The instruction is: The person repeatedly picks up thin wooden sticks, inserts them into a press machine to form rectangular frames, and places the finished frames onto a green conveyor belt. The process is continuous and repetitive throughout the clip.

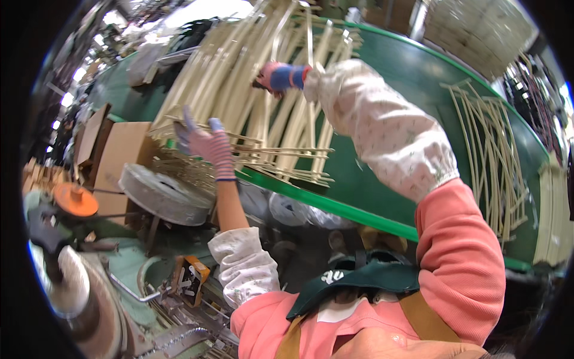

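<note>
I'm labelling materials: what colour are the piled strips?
The piled strips are pale cream, best seen in the head view.

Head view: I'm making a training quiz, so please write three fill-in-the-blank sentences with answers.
The flat table under the long, thin cream strips is coloured ____.
The striped-gloved hand nearer the round grey drum is the person's ____ one.
The smaller, separate pile of thin cream strips lies toward the picture's ____ edge.
Missing words: green; left; right.
</note>
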A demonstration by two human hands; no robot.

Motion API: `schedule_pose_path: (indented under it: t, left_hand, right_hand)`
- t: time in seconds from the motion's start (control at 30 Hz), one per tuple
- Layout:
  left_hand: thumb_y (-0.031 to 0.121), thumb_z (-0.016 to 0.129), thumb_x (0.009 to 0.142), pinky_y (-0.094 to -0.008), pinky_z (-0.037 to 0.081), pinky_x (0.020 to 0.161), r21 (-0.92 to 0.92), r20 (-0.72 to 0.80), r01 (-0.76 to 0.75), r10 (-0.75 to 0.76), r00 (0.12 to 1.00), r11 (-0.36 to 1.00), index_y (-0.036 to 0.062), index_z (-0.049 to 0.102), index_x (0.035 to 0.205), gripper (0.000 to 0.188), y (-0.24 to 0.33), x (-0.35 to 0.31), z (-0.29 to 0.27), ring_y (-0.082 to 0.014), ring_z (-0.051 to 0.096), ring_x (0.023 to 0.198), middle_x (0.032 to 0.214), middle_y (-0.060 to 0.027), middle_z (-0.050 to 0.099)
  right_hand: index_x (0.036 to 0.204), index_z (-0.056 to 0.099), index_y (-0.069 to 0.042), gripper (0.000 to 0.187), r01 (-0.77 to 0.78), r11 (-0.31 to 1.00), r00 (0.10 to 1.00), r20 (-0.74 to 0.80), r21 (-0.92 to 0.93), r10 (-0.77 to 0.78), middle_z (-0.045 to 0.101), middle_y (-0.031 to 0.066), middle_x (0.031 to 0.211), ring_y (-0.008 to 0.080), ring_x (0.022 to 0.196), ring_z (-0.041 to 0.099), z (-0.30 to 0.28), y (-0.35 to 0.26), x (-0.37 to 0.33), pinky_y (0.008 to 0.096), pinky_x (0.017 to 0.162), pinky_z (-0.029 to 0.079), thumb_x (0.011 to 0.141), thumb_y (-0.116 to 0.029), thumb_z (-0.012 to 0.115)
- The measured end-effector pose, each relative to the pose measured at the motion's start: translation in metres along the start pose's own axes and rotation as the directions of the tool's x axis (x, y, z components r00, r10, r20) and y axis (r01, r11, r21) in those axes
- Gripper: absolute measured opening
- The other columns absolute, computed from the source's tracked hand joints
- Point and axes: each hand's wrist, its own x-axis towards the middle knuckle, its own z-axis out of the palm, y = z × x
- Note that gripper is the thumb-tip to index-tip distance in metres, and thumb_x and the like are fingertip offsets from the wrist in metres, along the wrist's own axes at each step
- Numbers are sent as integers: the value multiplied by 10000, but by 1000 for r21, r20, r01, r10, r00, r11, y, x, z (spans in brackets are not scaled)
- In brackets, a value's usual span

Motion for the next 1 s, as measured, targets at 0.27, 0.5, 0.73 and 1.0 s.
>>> schedule_pose_path:
  t: [0.27,0.5,0.73,1.0]
  left_hand:
    - [330,586,807,-546,178,1054,274,-8,-28,32,999,961,199,384,1374,617,11,1,0,-379,298,1302,1404,-278,287]
    - [412,518,868,-574,91,1069,245,11,-130,132,991,961,169,426,1350,548,21,-5,0,-379,207,1345,1425,-296,217]
    - [456,487,890,-570,125,1062,378,-3,-288,312,950,880,222,411,1364,534,51,-24,-22,-357,234,1342,1469,-203,197]
    - [270,524,871,-583,177,1059,-204,166,-612,644,747,764,160,429,1341,492,141,-153,-44,-378,300,1313,1438,-190,286]
  right_hand:
    - [1464,107,-262,1185,-213,642,971,-89,-737,220,27,136,1525,468,1310,235,13,217,-191,664,964,307,545,-357,849]
    - [1461,183,-257,995,-237,871,918,-393,-430,56,4,168,1527,436,1363,130,119,335,-186,592,1062,105,648,-538,684]
    - [953,597,-137,325,-217,852,742,-648,-477,-174,525,82,1114,325,1075,460,170,315,-137,471,866,401,685,-322,601]
    - [1020,572,-93,292,5,820,872,-400,-572,-284,539,104,1074,353,1039,493,243,298,-350,439,908,421,740,-167,534]
